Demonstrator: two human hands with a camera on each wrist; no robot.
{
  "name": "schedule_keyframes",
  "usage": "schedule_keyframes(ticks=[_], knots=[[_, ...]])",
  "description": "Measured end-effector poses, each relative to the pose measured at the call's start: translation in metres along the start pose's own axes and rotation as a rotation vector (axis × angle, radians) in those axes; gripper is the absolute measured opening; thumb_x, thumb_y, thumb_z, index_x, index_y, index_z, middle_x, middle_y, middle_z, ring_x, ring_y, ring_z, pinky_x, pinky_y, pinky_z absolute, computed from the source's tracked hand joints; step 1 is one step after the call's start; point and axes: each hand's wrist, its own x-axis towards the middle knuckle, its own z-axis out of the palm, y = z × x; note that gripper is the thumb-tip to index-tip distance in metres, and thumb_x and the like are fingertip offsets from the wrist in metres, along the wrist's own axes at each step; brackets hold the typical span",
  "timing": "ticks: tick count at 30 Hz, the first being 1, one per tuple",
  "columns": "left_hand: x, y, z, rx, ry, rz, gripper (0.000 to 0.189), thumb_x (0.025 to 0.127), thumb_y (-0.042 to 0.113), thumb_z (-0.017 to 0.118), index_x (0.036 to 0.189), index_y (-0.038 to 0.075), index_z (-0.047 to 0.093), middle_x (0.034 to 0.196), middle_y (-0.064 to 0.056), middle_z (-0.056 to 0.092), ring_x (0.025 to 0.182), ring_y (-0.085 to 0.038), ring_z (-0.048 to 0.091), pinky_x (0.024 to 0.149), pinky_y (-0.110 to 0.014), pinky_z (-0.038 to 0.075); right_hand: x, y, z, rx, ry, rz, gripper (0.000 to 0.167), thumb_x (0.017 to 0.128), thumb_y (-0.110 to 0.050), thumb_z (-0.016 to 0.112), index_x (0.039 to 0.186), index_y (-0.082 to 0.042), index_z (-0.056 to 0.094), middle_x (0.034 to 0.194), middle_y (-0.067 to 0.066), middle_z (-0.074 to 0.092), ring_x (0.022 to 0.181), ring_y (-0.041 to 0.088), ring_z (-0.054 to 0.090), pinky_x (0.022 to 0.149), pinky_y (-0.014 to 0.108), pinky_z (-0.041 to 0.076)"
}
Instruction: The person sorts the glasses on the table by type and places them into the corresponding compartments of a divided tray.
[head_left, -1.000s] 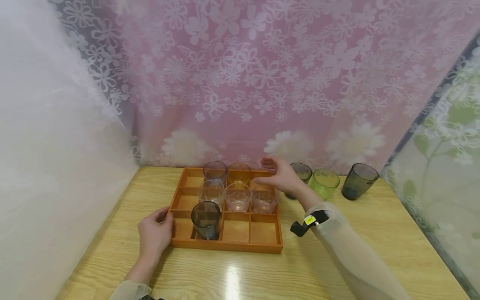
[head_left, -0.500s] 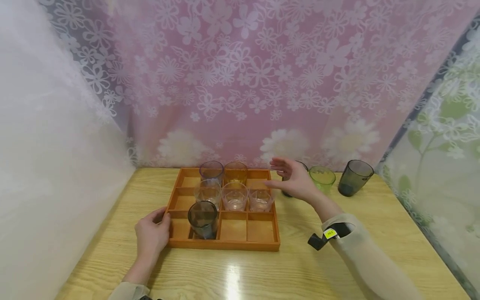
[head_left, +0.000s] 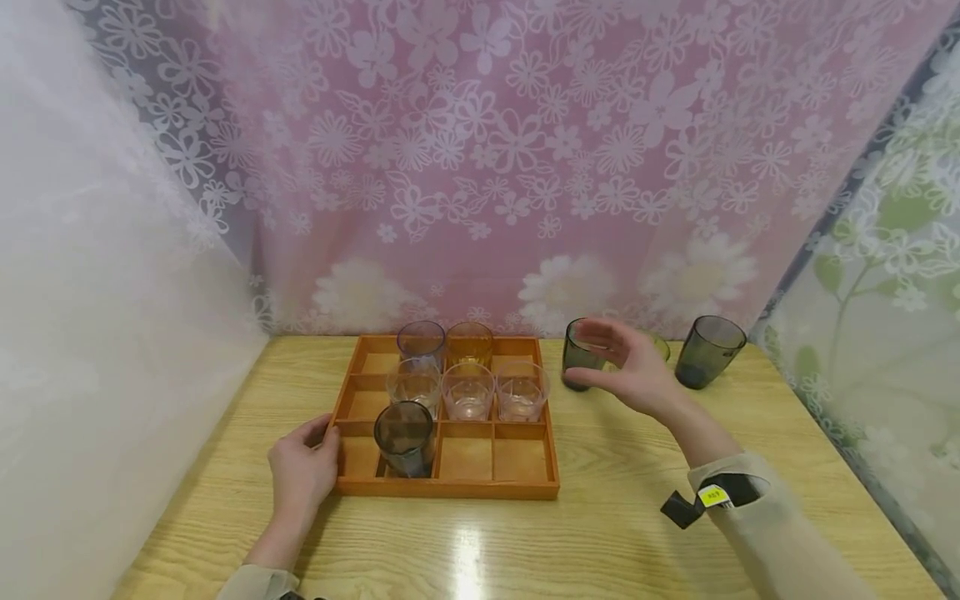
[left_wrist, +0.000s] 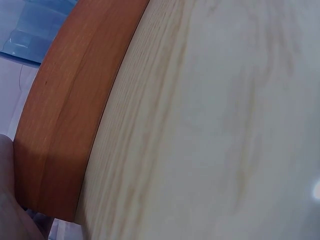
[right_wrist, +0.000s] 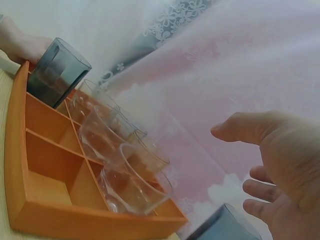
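Note:
My left hand (head_left: 303, 458) grips the left side of an orange-brown wooden compartment tray (head_left: 450, 490) near its front corner. A dark grey glass (head_left: 405, 437) stands in the tray's front row. Behind it the middle row holds three clear glasses (head_left: 468, 393), and the back row a bluish glass (head_left: 422, 342) and an amber glass (head_left: 470, 343). Right of the tray, my right hand (head_left: 641, 367) is spread, thumb apart from the fingers, at another dark grey glass (head_left: 577, 354). In the head view its fingers and thumb overlap that glass; the right wrist view shows the palm empty.
A green glass (head_left: 662, 346) is mostly hidden behind my right hand. Farther right stands a third dark grey glass (head_left: 708, 354). A pink floral curtain (head_left: 480, 208) hangs close behind the wooden table (head_left: 600, 533).
My right hand has moved right, from over the tray's back right corner to the dark grey glass beside it. My left hand stays at the tray's edge.

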Motion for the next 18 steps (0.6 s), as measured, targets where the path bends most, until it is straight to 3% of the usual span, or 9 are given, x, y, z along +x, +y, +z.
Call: schedule_keyframes(ticks=[8, 13, 18], knots=[[-0.001, -0.001, 0.001, 0.007, 0.000, 0.006, 0.023, 0.097, 0.006, 0.071, 0.117, -0.002, 0.079, 0.106, -0.018, 0.079, 0.098, -0.033, 0.076, 0.070, -0.002, 0.041, -0.023, 0.008, -0.016, -0.085, 0.070, -0.004, 0.069, 0.091, -0.014, 0.086, 0.150, -0.002, 0.052, 0.148, 0.020, 0.056, 0.140, 0.043, 0.050, 0.108, 0.023, 0.044], [-0.001, -0.001, 0.001, 0.013, 0.008, 0.017, 0.022, 0.097, 0.006, 0.072, 0.116, -0.003, 0.080, 0.103, -0.018, 0.079, 0.096, -0.033, 0.076, 0.070, -0.005, 0.043, -0.032, 0.015, -0.019, -0.093, 0.101, -0.028, 0.067, 0.091, -0.011, 0.085, 0.148, 0.000, 0.052, 0.147, 0.023, 0.056, 0.139, 0.045, 0.050, 0.107, 0.021, 0.044], [0.001, 0.000, 0.000, 0.018, 0.003, 0.020, 0.022, 0.097, 0.006, 0.071, 0.116, -0.003, 0.080, 0.104, -0.018, 0.079, 0.096, -0.033, 0.076, 0.070, -0.007, 0.044, -0.034, 0.024, -0.018, -0.081, 0.106, 0.011, 0.071, 0.093, -0.014, 0.085, 0.150, 0.004, 0.048, 0.150, 0.024, 0.053, 0.142, 0.042, 0.048, 0.105, 0.016, 0.043]])
